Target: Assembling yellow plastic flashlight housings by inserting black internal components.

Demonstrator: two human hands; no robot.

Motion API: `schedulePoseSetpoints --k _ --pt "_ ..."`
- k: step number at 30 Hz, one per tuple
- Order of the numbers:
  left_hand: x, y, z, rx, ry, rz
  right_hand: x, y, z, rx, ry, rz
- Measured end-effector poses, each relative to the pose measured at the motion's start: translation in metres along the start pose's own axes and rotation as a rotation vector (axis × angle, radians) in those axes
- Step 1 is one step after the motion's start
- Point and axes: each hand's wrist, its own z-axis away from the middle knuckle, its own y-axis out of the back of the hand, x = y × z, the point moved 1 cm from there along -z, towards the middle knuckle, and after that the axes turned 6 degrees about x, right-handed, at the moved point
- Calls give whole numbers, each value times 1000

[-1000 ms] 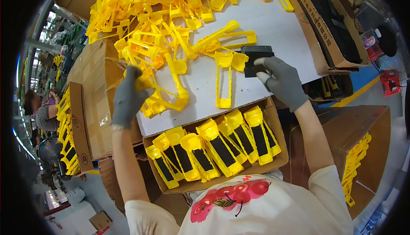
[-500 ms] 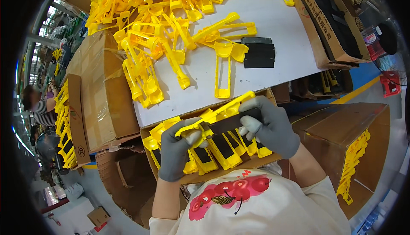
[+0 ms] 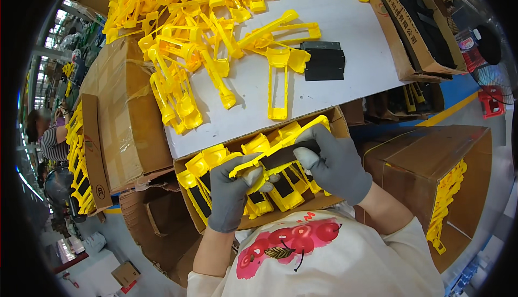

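Note:
Both my hands wear grey gloves and hold a yellow plastic frame [image 3: 294,138] above an open carton. My left hand [image 3: 229,192] is closed around the frame's left end. My right hand [image 3: 339,162] grips the other end, fingers on the frame and thumb at a flat black panel [image 3: 281,158]. This panel lies along the frame's near side; whether it is fully seated I cannot tell. Below, the carton [image 3: 341,124] holds several yellow frames with black panels [image 3: 284,189] in them. A single yellow frame [image 3: 278,114] lies on the white table beyond.
A heap of yellow frames [image 3: 189,5] covers the table's far left. Black panels [image 3: 325,65] lie stacked on the white table [image 3: 367,70]. A carton of black panels [image 3: 426,22] stands at right. Brown cartons [image 3: 121,113] flank me, and a person [image 3: 53,138] is at far left.
The black panel's right end now shows less beyond the frame, tucked nearer to it. My right hand has shifted slightly left, and the left hand a little right.

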Motion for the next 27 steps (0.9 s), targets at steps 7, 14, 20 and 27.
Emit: schedulePoseSetpoints --k 7,14,20,27 --pt "5 -2 4 97 -39 -80 -10 16 -4 110 5 278" --pt "8 11 3 -184 24 -294 20 17 29 -220 -68 46" --pt "-2 -22 -7 -207 170 -515 31 14 81 -33 -160 190" --pt "-6 -56 -57 -407 -303 -837 37 31 104 -107 -418 251"
